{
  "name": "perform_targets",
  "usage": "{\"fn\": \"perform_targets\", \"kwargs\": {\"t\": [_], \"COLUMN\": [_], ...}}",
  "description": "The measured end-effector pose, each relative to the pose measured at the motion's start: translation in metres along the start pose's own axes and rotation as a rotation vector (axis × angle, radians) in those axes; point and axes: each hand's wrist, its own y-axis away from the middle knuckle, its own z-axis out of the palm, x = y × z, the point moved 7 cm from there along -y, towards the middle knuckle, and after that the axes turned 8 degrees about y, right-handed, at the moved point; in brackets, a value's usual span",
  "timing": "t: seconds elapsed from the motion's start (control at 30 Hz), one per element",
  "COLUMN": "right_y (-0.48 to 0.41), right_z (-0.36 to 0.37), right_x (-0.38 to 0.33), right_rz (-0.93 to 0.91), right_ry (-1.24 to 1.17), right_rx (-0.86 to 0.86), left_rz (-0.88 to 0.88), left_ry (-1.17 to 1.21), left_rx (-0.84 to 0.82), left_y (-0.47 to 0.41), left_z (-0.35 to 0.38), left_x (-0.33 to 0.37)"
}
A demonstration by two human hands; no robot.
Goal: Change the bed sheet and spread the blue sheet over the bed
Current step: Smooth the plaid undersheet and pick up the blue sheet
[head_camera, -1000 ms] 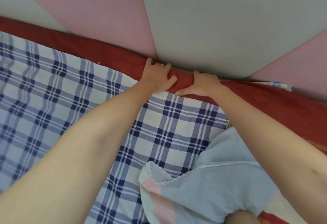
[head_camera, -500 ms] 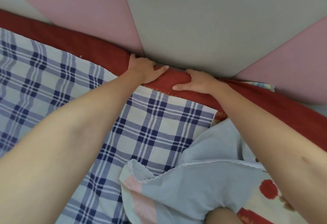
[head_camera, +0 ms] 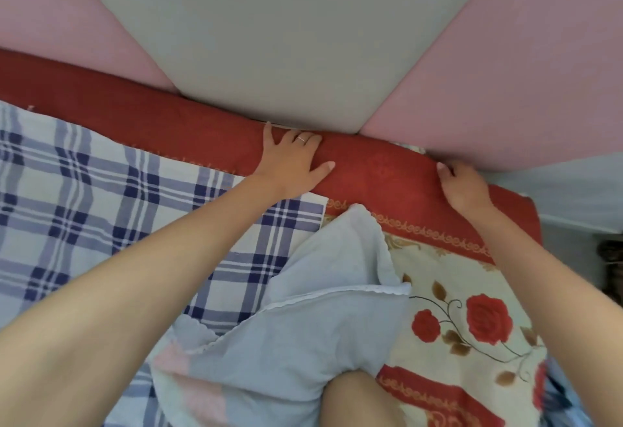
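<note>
Nearest to me, her knee [head_camera: 354,396] presses into the bed under a pale blue nightdress [head_camera: 303,325], and the rose-patterned cover [head_camera: 472,295] lies bare to the right of it. The blue checked sheet [head_camera: 84,210] is spread over the left of the bed, its corner stopping just short of the red border [head_camera: 381,170] along the far edge.

Half a second ago the two hands sat close together on that border; now they are well apart. The left hand [head_camera: 290,163] lies flat, fingers splayed, pressing the cloth down. The right hand [head_camera: 463,187] has slid out toward the corner, fingers curled over the edge; whether its grip holds cloth I cannot tell.

I reckon she is working along the padded headboard [head_camera: 269,38], and the right side is still uncovered by blue.
</note>
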Motion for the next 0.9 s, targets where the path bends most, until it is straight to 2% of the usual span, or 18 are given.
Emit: {"fn": "perform_targets", "kwargs": {"t": [0.13, 0.2, 0.3, 0.4, 0.6, 0.67, 0.73, 0.77, 0.83, 0.9], "right_y": [-0.019, -0.021, -0.012, -0.003, -0.016, -0.015, -0.014, -0.014, -0.017, -0.022], "right_z": [-0.001, -0.004, -0.014, -0.017, -0.011, -0.010, 0.001, 0.006, 0.006, -0.003], "right_x": [-0.001, -0.005, -0.017, -0.021, -0.011, -0.004, 0.009, 0.012, 0.010, 0.005], "right_rz": [-0.155, -0.196, -0.390, -0.455, -0.243, -0.059, 0.176, 0.241, 0.251, 0.170], "right_ry": [-0.116, -0.121, 0.019, 0.186, -0.120, -0.347, -0.642, -0.713, -0.706, -0.638], "right_rx": [-0.269, -0.314, -0.136, 0.033, -0.157, -0.125, -0.210, -0.283, -0.415, -0.465], "left_rz": [0.042, 0.050, 0.059, 0.066, 0.061, 0.063, 0.064, 0.066, 0.069, 0.071], "left_ry": [0.020, 0.001, -0.042, -0.080, -0.096, -0.092, -0.099, -0.101, -0.096, -0.086], "left_rx": [-0.064, -0.081, -0.059, -0.048, -0.041, -0.038, -0.039, -0.044, -0.051, -0.046], "left_y": [-0.017, -0.021, -0.021, -0.019, -0.020, -0.020, -0.020, -0.019, -0.019, -0.020], "left_z": [0.011, 0.015, 0.020, 0.024, 0.024, 0.023, 0.024, 0.024, 0.025, 0.025], "left_x": [0.039, 0.049, 0.048, 0.046, 0.047, 0.048, 0.048, 0.048, 0.048, 0.048]}}
